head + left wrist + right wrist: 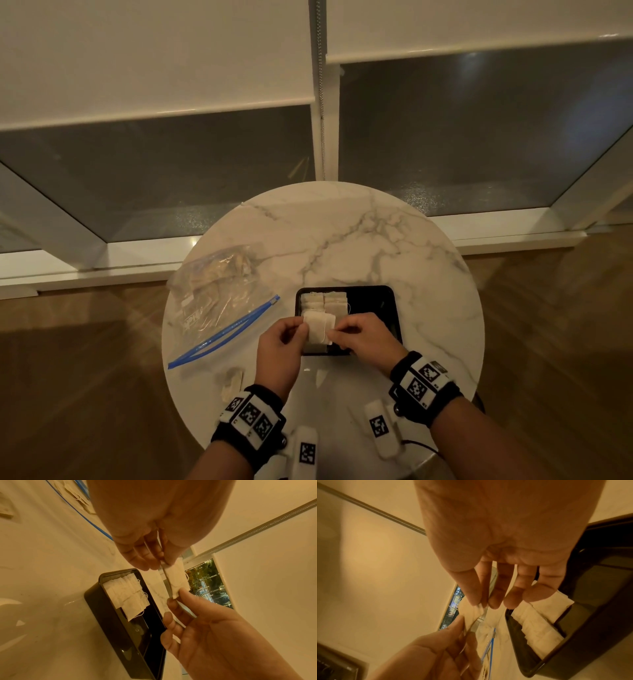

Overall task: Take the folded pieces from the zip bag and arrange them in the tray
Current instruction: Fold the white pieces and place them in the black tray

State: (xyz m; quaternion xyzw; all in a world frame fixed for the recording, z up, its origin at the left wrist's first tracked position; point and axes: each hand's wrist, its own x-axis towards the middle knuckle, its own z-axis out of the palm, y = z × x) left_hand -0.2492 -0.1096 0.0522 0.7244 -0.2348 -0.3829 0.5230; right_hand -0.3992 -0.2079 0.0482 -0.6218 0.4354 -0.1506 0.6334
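Both hands hold one white folded piece (318, 329) above the near-left part of the black tray (376, 305). My left hand (301, 330) pinches its left edge and my right hand (334, 334) pinches its right edge. In the left wrist view the left hand (161, 563) and right hand (175, 599) grip opposite ends of the piece (176, 580). Several folded pieces (130, 596) lie in rows at the left end of the tray (96, 595). The clear zip bag (219, 294) with a blue seal lies to the left and holds more pieces.
Everything sits on a round marble table (359, 240). One loose folded piece (233, 380) lies near the table's front-left edge, beside my left wrist. The right half of the tray holds no pieces. Windows with blinds stand behind the table, and wooden floor surrounds it.
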